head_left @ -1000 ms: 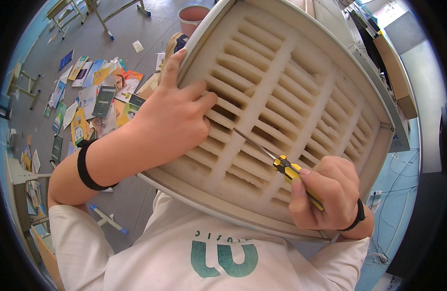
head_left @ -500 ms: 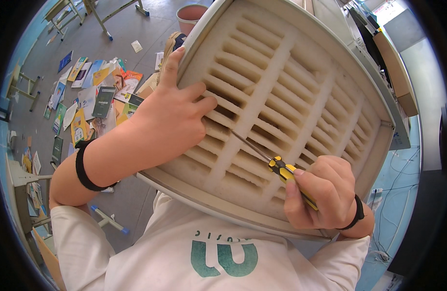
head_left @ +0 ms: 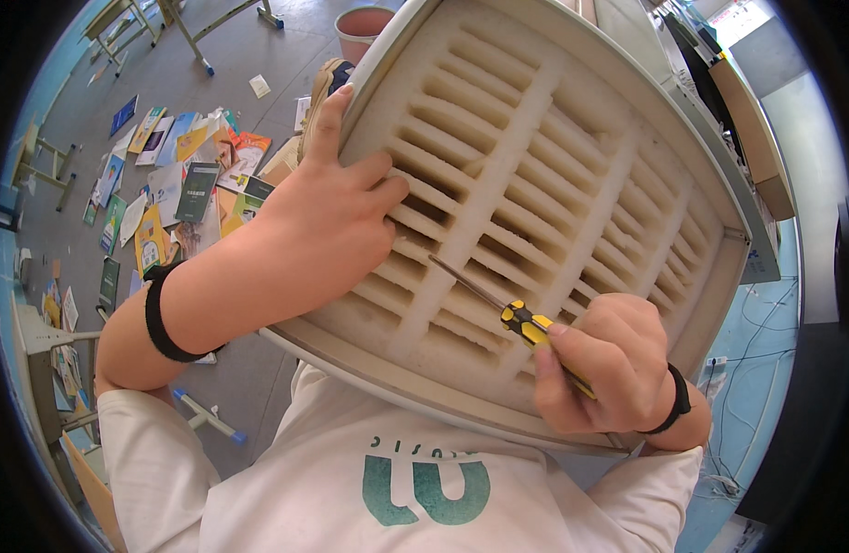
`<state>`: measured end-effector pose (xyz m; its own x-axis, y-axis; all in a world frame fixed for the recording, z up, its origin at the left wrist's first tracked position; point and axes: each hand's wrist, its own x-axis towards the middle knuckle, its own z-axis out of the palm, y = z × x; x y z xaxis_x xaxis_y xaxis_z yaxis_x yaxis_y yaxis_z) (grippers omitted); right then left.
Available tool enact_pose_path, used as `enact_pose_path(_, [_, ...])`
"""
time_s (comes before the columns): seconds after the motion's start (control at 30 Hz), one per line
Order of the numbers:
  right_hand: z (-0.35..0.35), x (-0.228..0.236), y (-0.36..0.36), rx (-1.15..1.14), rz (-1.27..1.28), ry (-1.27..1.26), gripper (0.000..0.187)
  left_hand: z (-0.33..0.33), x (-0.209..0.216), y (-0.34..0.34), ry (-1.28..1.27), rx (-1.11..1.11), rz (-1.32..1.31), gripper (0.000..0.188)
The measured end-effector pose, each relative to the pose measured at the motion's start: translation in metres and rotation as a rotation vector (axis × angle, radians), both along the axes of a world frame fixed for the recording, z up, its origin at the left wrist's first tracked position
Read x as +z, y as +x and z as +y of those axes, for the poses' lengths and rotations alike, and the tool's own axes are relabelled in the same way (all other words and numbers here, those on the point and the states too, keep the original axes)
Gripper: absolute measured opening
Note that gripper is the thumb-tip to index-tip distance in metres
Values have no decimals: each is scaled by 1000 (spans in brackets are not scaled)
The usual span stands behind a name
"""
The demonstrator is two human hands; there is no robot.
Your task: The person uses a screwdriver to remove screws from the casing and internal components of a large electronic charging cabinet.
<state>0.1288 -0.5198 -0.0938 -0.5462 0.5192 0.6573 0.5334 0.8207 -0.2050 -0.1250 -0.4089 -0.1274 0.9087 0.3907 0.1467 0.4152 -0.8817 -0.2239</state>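
the right hand (head_left: 609, 364) has its fingers closed around a yellow-black screwdriver (head_left: 533, 330), whose tip points left at the slotted foam (head_left: 475, 212) inside a white tray (head_left: 424, 394). the left hand (head_left: 325, 221) is half spread over the tray's left side; whether it grips, i cannot tell. far left, books (head_left: 197, 192) lie on the floor (head_left: 295, 46).

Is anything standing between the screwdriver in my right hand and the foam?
Nothing visible: the screwdriver has its tip over the foam, though I can't tell whether it touches. Your left hand lies past the tip, to its upper left, not between them.
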Motion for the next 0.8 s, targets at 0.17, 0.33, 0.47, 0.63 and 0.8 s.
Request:
enact_pose_path(0.17, [-5,-3,2,-9,-77,-59,26,0,1,2,23,12,9,6])
enact_pose_path(0.33, [-3,-5,0,-17,-68,-72,24,1,-5,2,5,1,-68,1])
enact_pose_path(0.47, [2,-11,-3,-21,-56,6,20,1,-5,1,13,6,-71,2])
enact_pose_path(0.63, [-2,-13,-5,16,-52,144,19,1,-3,1,15,2,-49,2])
enact_pose_path(0.8, [-2,-19,-7,20,-82,79,18,1,-5,1,67,8,-81,4])
